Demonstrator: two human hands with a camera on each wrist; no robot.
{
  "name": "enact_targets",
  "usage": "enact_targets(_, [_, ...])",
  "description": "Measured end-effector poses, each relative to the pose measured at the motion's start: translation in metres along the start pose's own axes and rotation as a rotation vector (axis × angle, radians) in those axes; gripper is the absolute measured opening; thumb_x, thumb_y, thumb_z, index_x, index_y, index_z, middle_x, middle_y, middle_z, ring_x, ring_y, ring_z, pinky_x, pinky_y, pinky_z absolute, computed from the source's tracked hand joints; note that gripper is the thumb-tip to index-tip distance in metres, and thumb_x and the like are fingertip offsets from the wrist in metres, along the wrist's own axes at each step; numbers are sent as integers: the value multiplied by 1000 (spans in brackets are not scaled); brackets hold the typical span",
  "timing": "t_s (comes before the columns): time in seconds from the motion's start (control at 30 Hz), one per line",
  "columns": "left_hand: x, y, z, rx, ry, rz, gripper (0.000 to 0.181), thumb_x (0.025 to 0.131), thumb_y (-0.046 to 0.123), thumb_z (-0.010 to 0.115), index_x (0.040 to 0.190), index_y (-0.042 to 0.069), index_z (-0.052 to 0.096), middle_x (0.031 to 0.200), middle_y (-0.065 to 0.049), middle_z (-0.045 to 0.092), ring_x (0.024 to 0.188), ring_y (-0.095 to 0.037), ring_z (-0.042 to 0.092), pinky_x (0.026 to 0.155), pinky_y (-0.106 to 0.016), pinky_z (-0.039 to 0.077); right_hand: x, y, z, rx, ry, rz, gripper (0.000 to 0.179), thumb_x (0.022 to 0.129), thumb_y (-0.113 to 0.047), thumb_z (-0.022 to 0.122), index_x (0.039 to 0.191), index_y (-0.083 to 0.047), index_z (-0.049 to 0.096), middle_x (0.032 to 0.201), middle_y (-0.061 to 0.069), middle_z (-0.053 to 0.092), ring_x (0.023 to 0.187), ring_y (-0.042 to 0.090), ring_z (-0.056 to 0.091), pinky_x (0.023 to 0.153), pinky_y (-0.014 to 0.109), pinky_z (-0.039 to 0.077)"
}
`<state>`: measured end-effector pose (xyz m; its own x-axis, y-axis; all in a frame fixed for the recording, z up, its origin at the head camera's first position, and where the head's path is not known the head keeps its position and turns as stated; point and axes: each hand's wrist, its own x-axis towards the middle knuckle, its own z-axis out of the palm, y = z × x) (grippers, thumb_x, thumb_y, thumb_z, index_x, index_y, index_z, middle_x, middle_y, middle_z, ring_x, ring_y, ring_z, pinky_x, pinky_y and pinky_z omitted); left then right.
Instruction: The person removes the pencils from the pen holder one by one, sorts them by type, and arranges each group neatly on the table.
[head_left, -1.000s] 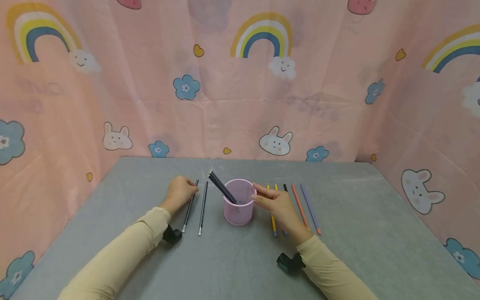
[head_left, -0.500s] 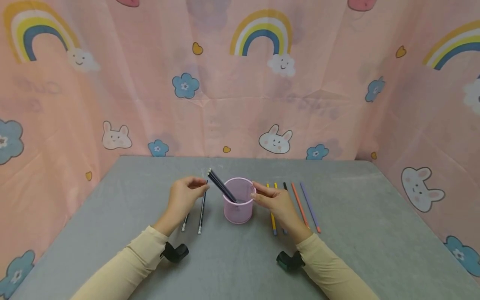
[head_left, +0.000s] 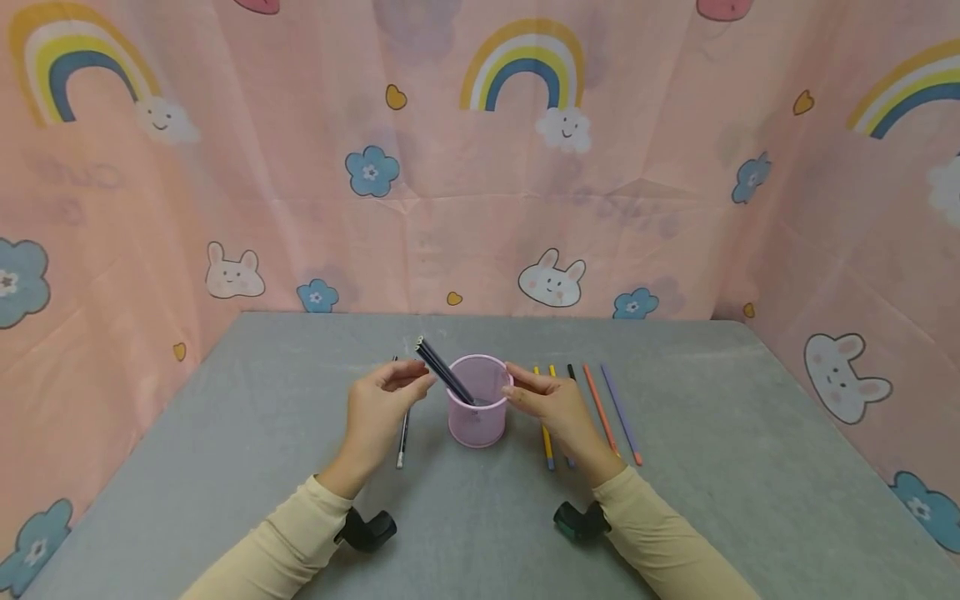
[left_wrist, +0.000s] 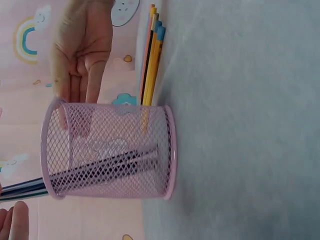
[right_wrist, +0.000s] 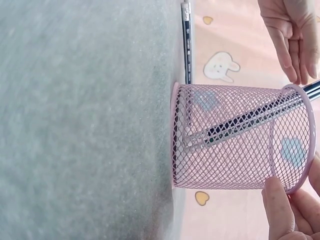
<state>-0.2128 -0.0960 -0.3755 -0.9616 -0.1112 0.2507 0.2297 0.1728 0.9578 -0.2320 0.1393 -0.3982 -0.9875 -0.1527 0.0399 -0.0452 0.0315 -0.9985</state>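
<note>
A pink mesh pencil cup [head_left: 477, 425] stands upright on the grey table, with a bundle of dark pencils [head_left: 444, 372] leaning left over its rim. My right hand [head_left: 551, 408] pinches the rim's right side between thumb and fingers. My left hand [head_left: 378, 412] hovers just left of the bundle, fingers extended and nothing seen in its grasp. In the right wrist view the left hand's fingers [right_wrist: 295, 52] lie close to the pencils at the rim; contact is unclear. Beneath the left hand a dark pencil [head_left: 403, 442] lies partly hidden; only the tip of another [head_left: 395, 359] shows.
Right of the cup lie a yellow pencil [head_left: 547, 446], an orange pencil [head_left: 597, 408], a purple pencil [head_left: 621, 414] and others partly covered by the right hand. A pink patterned cloth [head_left: 450, 242] hangs behind and beside the table [head_left: 750, 483].
My left hand has moved right, from the leftmost dark pencil on the table across to the pencils in the cup. The right hand and the cup have stayed in place.
</note>
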Motion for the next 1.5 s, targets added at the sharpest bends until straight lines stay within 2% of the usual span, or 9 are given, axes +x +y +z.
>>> enact_targets(0.2, [-1,-1,9,-81,67,-7,24,75,17,78,94,6,69,94,-10,70,79,-14,68,70,-25,56,0,1,0,-9,0,4,47,83,-18,70,126,-7,57,129,9,56,117,17,55,87,26,50])
enact_targets(0.4, [-1,0,16,-45,111,-1,32,70,24,81,93,8,66,90,-7,69,82,-12,65,65,-20,53,1,1,0,-5,2,5,47,83,-18,70,126,-7,57,129,10,56,116,17,56,87,26,50])
enact_targets(0.5, [0,0,18,-58,125,16,32,71,23,81,93,7,65,90,-7,68,81,-13,64,66,-21,53,1,1,0,-8,4,7,47,83,-18,70,126,-7,57,129,9,56,115,17,56,87,26,50])
enact_targets(0.77, [1,-2,19,-121,146,35,30,74,21,78,94,4,64,91,-10,66,77,-14,64,69,-24,55,1,2,0,-2,6,14,47,82,-18,71,126,-7,57,128,10,56,114,17,57,86,26,51])
enact_targets(1.0, [4,-4,21,-84,159,52,28,75,25,78,93,7,66,90,-7,67,84,-13,64,66,-20,51,0,2,0,2,13,10,48,83,-18,70,127,-6,56,130,10,55,115,19,56,85,26,51])
enact_targets(1.23, [5,-2,24,-150,169,71,21,79,17,75,91,2,66,87,-10,67,76,-12,66,69,-22,54,0,1,1,-5,28,15,48,82,-18,71,126,-7,57,129,10,56,114,17,57,85,26,51])
enact_targets(1.37, [6,1,23,-136,180,86,22,80,17,74,93,2,66,88,-10,66,75,-10,65,68,-20,53,1,1,1,1,25,12,48,82,-17,71,127,-7,56,129,10,56,113,17,58,84,25,51])
enact_targets(1.5, [7,9,17,-125,174,89,22,81,19,72,94,3,65,92,-10,67,81,-16,67,71,-20,54,1,0,1,11,17,5,47,83,-16,70,127,-6,56,129,11,56,113,18,58,85,25,51])
